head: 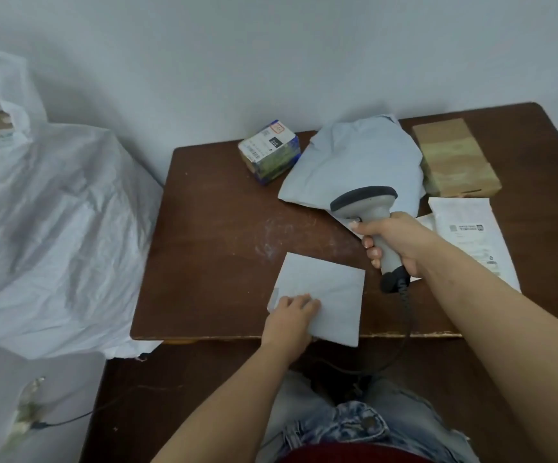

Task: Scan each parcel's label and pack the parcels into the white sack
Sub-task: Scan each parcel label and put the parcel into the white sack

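Scuffed brown table [224, 208] w/ parcels, white wall [270, 55] behind, white sack [54, 212] left.

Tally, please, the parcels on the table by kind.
Soft poly mailers: 2, small flat mailer, large crumpled mailer
Boxes: 2, labelled box, cardboard box
Flat white envelopes: 1, printed envelope
Total: 5

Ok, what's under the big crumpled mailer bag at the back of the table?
The crumpled mailer bag lies on the brown table. A flat white paper pokes out beneath its near right edge, beside the scanner. Anything else beneath is covered.
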Demonstrator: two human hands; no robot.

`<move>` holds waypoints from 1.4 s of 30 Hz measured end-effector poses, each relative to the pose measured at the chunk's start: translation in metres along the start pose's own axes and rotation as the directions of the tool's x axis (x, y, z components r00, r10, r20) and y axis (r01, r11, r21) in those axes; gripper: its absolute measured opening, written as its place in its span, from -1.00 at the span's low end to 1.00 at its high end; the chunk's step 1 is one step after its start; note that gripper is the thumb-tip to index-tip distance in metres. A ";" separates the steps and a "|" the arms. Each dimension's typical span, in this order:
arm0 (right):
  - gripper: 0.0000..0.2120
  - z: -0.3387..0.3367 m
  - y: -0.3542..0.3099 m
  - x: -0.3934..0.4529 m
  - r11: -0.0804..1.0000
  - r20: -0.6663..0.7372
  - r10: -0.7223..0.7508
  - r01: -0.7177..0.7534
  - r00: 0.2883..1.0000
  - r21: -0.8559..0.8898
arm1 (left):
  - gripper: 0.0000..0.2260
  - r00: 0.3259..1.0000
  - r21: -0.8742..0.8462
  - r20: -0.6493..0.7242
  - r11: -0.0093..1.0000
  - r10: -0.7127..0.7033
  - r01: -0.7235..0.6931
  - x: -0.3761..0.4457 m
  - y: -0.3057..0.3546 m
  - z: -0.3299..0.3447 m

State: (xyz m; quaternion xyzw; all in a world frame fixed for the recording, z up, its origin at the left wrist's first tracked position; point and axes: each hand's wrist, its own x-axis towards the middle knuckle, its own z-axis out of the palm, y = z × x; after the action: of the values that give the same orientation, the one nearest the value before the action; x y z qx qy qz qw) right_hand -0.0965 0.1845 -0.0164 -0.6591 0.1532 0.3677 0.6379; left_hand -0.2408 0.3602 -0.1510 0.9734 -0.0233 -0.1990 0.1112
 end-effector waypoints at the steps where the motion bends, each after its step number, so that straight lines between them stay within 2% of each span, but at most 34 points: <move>1: -0.86 0.003 -0.003 0.000 1.000 0.005 -0.005 0.005 1.000 -0.002 | -0.63 0.999 -0.111 -0.038 0.993 -0.036 0.031 0.000 -0.004 -0.005; 3: -0.86 0.010 -0.007 0.001 1.000 0.006 -0.026 0.026 1.000 0.010 | -0.80 0.979 -0.396 -0.105 0.910 -0.175 0.120 0.000 -0.013 -0.019; 4: -0.86 0.014 -0.010 0.001 0.999 -0.002 -0.040 0.040 0.999 0.021 | -0.82 0.959 -0.565 -0.119 0.812 -0.259 0.149 0.000 -0.018 -0.027; 5: -0.86 0.018 -0.012 0.001 0.998 -0.014 -0.052 0.052 0.999 0.032 | -0.83 0.930 -0.742 -0.112 0.652 -0.349 0.156 0.001 -0.022 -0.035; 6: -0.85 0.021 -0.014 0.002 0.997 -0.027 -0.060 0.062 0.998 0.041 | -0.85 0.899 -0.889 -0.075 0.437 -0.431 0.136 0.000 -0.025 -0.042; 7: -0.85 0.025 -0.016 0.002 0.997 -0.036 -0.066 0.068 0.997 0.046 | -0.86 0.877 -0.973 -0.012 0.209 -0.480 0.101 -0.001 -0.027 -0.049; 8: -0.85 0.028 -0.018 0.002 0.996 -0.039 -0.069 0.071 0.997 0.047 | -0.87 0.863 -0.998 0.036 0.034 -0.504 0.062 -0.002 -0.031 -0.053; 9: -0.85 0.031 -0.019 0.002 0.996 -0.037 -0.070 0.072 0.997 0.047 | -0.86 0.847 -0.997 0.071 -0.054 -0.527 0.050 -0.004 -0.036 -0.054; 10: -0.86 0.034 -0.020 0.003 0.997 -0.030 -0.068 0.069 0.997 0.042 | -0.85 0.828 -0.993 0.108 -0.095 -0.551 0.066 -0.005 -0.042 -0.052; 13: -0.85 0.042 -0.018 0.003 0.999 0.002 -0.045 0.045 0.999 0.010 | -0.87 0.730 -0.979 0.203 -0.140 -0.652 0.147 -0.013 -0.060 -0.037; 15: -0.85 0.046 -0.015 0.004 0.999 0.020 -0.033 0.033 0.999 -0.019 | -0.84 0.690 -0.971 0.235 -0.137 -0.684 0.195 -0.018 -0.068 -0.028; 19: -0.85 0.053 -0.009 0.005 0.995 0.066 0.003 0.004 0.998 -0.099 | -0.72 0.683 -0.956 0.261 -0.083 -0.682 0.283 -0.025 -0.077 -0.021; 23: -0.84 0.061 -0.005 0.003 0.988 0.127 0.030 -0.010 0.991 -0.157 | -0.85 0.685 -0.939 0.335 -0.172 -0.647 0.297 -0.025 -0.082 -0.025; 25: -0.83 0.065 -0.005 0.002 0.984 0.144 0.033 -0.007 0.989 -0.176 | -0.86 0.706 -0.946 0.313 -0.142 -0.635 0.291 -0.025 -0.083 -0.033; 30: -0.82 0.073 -0.014 -0.004 0.979 0.184 -0.001 0.039 0.983 -0.200 | -0.85 0.739 -0.984 0.169 -0.067 -0.652 0.166 -0.017 -0.092 -0.063; 33: -0.85 0.080 -0.027 -0.012 0.957 0.191 -0.109 0.155 0.976 -0.245 | -0.87 0.730 -0.997 0.083 -0.051 -0.678 0.066 -0.009 -0.105 -0.097; 39: -0.86 0.093 -0.057 -0.030 0.871 0.298 -0.322 0.404 0.899 -0.279 | -0.88 0.685 -0.992 -0.086 0.000 -0.723 -0.124 0.001 -0.136 -0.168; 42: -0.80 0.099 -0.073 -0.041 0.819 0.356 -0.389 0.496 0.849 -0.288 | -0.83 0.620 -0.972 -0.184 0.049 -0.762 -0.228 0.002 -0.145 -0.198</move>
State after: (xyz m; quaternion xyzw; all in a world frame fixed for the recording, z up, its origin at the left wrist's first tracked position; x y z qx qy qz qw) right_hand -0.1048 0.2785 0.0729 -0.7254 -0.1703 0.3194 0.5855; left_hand -0.1611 0.5426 -0.0075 0.6087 0.3683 0.2060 0.6719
